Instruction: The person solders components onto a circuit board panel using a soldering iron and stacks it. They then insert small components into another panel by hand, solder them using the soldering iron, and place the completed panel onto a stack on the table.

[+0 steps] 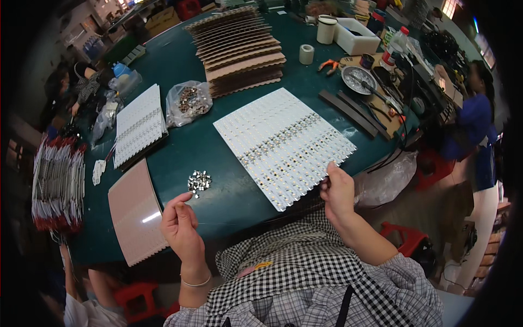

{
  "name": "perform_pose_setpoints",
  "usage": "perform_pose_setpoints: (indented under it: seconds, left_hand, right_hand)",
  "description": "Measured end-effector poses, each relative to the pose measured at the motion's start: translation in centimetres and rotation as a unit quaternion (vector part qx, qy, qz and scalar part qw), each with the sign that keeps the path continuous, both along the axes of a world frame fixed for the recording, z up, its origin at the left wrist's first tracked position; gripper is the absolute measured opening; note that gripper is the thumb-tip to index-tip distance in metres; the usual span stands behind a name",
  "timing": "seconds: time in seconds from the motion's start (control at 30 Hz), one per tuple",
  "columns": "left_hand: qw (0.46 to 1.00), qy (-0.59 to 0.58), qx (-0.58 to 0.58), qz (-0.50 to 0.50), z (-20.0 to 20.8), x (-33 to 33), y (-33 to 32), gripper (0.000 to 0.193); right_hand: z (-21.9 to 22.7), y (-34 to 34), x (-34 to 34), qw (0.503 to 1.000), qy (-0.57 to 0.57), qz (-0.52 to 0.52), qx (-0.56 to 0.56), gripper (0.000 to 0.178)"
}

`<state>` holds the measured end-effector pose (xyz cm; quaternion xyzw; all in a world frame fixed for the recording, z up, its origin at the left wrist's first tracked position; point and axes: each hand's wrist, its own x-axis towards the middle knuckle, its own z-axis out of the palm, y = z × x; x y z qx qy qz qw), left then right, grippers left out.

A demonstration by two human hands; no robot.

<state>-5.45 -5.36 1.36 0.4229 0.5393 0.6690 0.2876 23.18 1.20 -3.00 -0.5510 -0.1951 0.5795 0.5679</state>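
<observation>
A white LED circuit board panel (pixel 283 144) with a notched edge and rows of small chips lies tilted on the green table in front of me. My right hand (pixel 339 191) is closed at its near right edge, thumb on top and fingers curled below. Left of the panel sits a small pile of shiny metal clips (pixel 199 182). Beside that pile my left hand (pixel 184 223) is closed, its thumb and index finger together; anything pinched there is too small to make out. A pinkish-brown notched sheet (pixel 136 212) lies left of my left hand.
Further back stand a tall stack of brown notched boards (pixel 237 52), a bag of small parts (pixel 188 103) and a stack of white panels (pixel 140 128). Bundled strips (pixel 59 182) lie far left. A metal bowl (pixel 358 80), orange-handled pliers (pixel 328 66) and dark bars (pixel 348 113) occupy the right.
</observation>
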Motion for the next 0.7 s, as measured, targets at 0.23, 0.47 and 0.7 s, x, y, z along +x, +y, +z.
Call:
perform_pose_setpoints:
  seconds: [0.23, 0.47, 0.7]
  left_hand:
    - [0.995, -0.077, 0.022, -0.059, -0.4, -0.1, 0.1, 0.025]
    - [0.993, -0.081, -0.002, -0.082, 0.2, 0.4, -0.1, 0.021]
    - [0.967, -0.187, 0.075, -0.154, 3.1, -0.4, -0.9, 0.012]
  right_hand:
    - [-1.6, -1.1, -1.1, 0.999, 0.023, 0.045, -0.019, 0.034]
    - [0.1, 1.5, 2.7, 0.942, -0.012, 0.318, -0.111, 0.037]
    - [2.5, 5.9, 8.8, 0.918, -0.164, 0.361, 0.010, 0.026]
